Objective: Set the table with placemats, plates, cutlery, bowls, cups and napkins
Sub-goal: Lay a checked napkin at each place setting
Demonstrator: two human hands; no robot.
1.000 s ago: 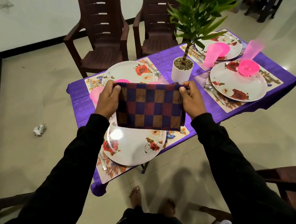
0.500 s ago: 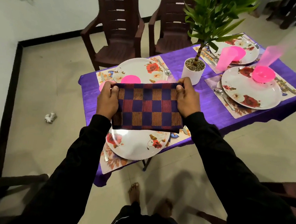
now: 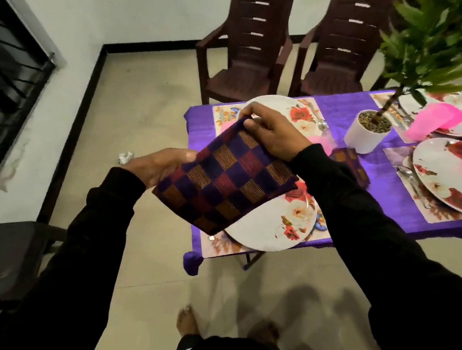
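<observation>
Your right hand [image 3: 273, 132] pinches the top corner of the checked napkin [image 3: 228, 178], fingers curled on the cloth. Your left hand [image 3: 158, 165] lies under its left edge, fingers fairly straight, though blur may hide a grip. The napkin hangs tilted above the near plate [image 3: 272, 229], covering most of it. A second folded napkin [image 3: 350, 165] lies on the purple tablecloth [image 3: 384, 186], partly behind your right sleeve. The potted plant [image 3: 367, 134] is cut off at the top. The label on the left chair [image 3: 244, 49] is too small to read.
</observation>
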